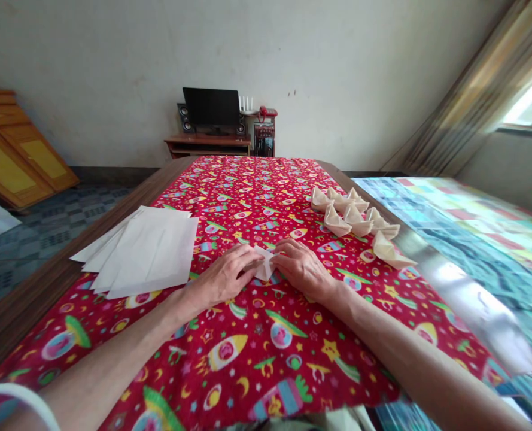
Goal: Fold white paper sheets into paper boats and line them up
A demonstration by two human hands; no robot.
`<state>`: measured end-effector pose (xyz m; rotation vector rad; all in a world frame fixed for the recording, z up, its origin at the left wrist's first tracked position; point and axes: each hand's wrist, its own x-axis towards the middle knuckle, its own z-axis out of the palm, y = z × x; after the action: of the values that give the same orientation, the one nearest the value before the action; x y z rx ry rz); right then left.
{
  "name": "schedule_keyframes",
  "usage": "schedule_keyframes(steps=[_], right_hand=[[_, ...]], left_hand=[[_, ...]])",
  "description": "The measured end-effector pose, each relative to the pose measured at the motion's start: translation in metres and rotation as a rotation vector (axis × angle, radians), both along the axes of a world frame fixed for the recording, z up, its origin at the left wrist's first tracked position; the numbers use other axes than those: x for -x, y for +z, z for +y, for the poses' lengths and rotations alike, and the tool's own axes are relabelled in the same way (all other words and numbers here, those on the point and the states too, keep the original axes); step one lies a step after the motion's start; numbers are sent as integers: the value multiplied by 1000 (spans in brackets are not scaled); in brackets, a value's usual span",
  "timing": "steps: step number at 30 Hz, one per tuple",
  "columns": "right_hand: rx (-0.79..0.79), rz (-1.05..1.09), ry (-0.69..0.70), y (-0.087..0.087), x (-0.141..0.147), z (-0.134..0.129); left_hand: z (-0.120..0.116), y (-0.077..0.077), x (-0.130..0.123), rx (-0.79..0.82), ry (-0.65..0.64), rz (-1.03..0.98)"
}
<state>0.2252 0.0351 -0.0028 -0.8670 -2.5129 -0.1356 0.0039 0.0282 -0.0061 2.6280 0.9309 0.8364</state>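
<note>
Between my two hands lies a small folded piece of white paper (264, 263), low over the red patterned cloth (248, 335). My left hand (230, 270) grips its left edge, thumb and fingers closed together. On the opposite edge, my right hand (302, 267) pinches the paper with curled fingers; part of the paper is hidden under the fingertips. To the left, several flat white sheets (158, 251) are fanned in an overlapping stack. Over on the right stand several folded cream paper boat-like shapes (358, 222), grouped near the cloth's edge, with one (390, 250) slightly nearer to me.
The cloth covers a dark wooden table (158, 191). Right of it is a bed (463, 227) with a chequered cover. Against the far wall, a monitor (212, 109) sits on a small desk (209, 141) beside a red telephone (268, 112). A wooden cabinet (21, 152) stands at the left.
</note>
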Motion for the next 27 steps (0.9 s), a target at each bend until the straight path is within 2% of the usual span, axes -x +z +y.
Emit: schedule_keyframes(steps=[2,8,16,19,22,24,27], right_hand=[[2,-71,51,3,-2,-3],[63,-101,127,4,-5,-4],[83,-156,144,6,-5,-9],[112,-81,115,1,-5,-8],[171,89,60,-4,-6,-6],[189,181,39,-4,-6,-8],[176,149,87,0,-4,-12]], left_hand=[[1,0,1,27,-13,-22],[7,3,2,131,4,-96],[10,0,4,159,31,-101],[7,-6,1,116,95,-117],[1,-9,-1,32,154,-82],[-2,-5,-1,-1,150,0],[-6,3,2,5,75,101]])
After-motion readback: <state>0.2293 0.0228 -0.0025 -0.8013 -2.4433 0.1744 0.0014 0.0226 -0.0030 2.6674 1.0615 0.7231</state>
